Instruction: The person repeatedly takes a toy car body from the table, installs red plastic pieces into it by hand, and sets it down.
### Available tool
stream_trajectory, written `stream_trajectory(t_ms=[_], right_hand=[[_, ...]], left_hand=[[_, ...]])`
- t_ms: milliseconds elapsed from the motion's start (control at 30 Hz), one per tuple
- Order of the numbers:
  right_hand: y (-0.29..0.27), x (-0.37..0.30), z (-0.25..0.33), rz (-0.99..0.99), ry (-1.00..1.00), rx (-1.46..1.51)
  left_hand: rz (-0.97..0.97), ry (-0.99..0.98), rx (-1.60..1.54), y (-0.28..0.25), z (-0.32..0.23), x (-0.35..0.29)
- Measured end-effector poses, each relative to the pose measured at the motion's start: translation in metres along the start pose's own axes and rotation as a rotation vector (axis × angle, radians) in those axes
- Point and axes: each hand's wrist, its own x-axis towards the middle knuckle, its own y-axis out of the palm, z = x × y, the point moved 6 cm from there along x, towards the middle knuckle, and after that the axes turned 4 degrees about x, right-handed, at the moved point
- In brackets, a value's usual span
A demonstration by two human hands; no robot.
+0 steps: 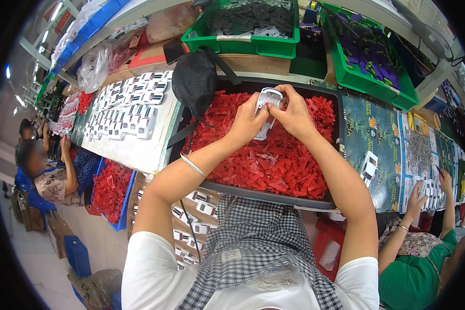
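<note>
Above the middle of a black tray point(266, 199) full of small red plastic pieces point(274, 168), both my hands hold a white toy car shell point(268, 97). My left hand point(245, 120) grips its left side, the thumb against the shell. My right hand point(295, 112) is closed on the right side, its fingers bent over the upper edge and the thumb reaching toward the middle. The shell is tilted on end, its hollow side apparently toward me. A speck of red shows at my fingertips; whether it is a red piece, I cannot tell.
Rows of white car shells point(121, 116) cover the board at left, beside a black mesh bag point(194, 85). Green bins point(258, 47) of dark parts and of purple-and-green parts point(367, 49) stand behind. One shell point(368, 166) lies right, near a co-worker's hands point(416, 200). Another person sits left.
</note>
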Motion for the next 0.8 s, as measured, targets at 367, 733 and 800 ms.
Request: stream_trajectory(t_ms=[367, 733, 800], right_hand=[[0.005, 0.0, -0.008, 0.026, 0.013, 0.094], [0.004, 0.0, -0.014, 0.063, 0.134, 0.297], [0.005, -0.001, -0.014, 0.079, 0.169, 0.297]], left_hand=[[0.002, -0.063, -0.121, 0.005, 0.016, 0.0], [0.044, -0.038, -0.13, 0.003, 0.013, 0.004], [0.034, 0.002, -0.084, 0.002, 0.013, 0.004]])
